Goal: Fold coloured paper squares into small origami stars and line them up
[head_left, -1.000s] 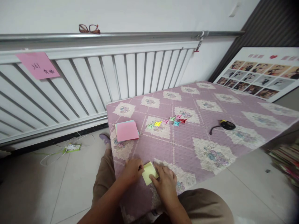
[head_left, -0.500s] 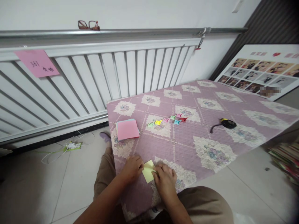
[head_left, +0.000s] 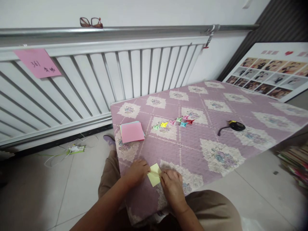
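Observation:
A small yellow paper (head_left: 154, 175) with creases across it lies at the table's near left part. My left hand (head_left: 138, 171) is closed on its left corner, the fingertips pinching the edge. On the opposite side, my right hand (head_left: 172, 181) has its curled fingers on the right corner. Beyond my hands, a stack of square coloured sheets (head_left: 132, 132) lies with a pink one on top. Several small folded paper pieces, among them a yellow one (head_left: 164, 124) and a red one (head_left: 190, 122), stand in a loose row to the right of the stack.
A floral purple cloth covers the table (head_left: 163, 150). A black object with a curved tail (head_left: 237, 126) lies on the right. Behind are a white radiator (head_left: 122, 70), a pipe holding glasses (head_left: 91, 23), and a photo board (head_left: 267, 73). A power strip (head_left: 76, 149) lies on the floor.
My right hand's fingers have shifted from the middle of the yellow paper to its right corner, so more of the paper shows. The view has tilted slightly.

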### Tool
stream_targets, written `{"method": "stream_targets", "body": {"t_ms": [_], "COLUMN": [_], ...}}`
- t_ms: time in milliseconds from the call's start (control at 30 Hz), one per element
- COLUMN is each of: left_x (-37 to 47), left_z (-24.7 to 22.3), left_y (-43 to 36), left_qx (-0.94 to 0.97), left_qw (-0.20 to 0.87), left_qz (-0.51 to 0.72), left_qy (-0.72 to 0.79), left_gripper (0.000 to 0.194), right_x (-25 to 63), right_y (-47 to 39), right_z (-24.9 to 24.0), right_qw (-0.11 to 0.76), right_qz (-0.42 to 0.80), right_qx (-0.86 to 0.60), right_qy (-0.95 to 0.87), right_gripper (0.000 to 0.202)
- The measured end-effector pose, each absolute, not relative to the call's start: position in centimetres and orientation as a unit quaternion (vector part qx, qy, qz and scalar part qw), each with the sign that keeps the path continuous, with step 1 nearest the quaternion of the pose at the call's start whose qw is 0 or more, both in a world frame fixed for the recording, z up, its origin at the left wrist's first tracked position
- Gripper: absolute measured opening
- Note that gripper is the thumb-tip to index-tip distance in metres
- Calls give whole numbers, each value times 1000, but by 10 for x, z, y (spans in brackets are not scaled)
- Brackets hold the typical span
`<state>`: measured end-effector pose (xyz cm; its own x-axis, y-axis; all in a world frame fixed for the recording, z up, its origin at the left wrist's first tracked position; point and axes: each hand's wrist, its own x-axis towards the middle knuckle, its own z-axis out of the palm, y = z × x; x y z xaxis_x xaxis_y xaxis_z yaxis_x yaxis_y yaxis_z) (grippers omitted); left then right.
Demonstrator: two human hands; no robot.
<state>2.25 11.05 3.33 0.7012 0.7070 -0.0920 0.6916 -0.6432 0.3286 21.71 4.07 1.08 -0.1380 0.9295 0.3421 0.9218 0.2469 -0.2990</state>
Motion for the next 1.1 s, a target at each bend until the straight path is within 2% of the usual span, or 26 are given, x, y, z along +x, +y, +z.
{"method": "stream_targets", "body": {"t_ms": [300, 1100], "left_x": [15, 10], "left_z": [25, 15], "left_y": [97, 87], "left_qx": [921, 929], "left_qw": [121, 73], "left_qz": [46, 72], "left_qy": [368, 356], "left_gripper": [17, 19], "right_x": [225, 232], "right_y": [41, 38], "right_z": [16, 13], "right_qw": [179, 169], "right_qz": [-14, 23], "right_qx": [-551, -518], "right_qy": [-815, -838], "right_gripper": [16, 22]}}
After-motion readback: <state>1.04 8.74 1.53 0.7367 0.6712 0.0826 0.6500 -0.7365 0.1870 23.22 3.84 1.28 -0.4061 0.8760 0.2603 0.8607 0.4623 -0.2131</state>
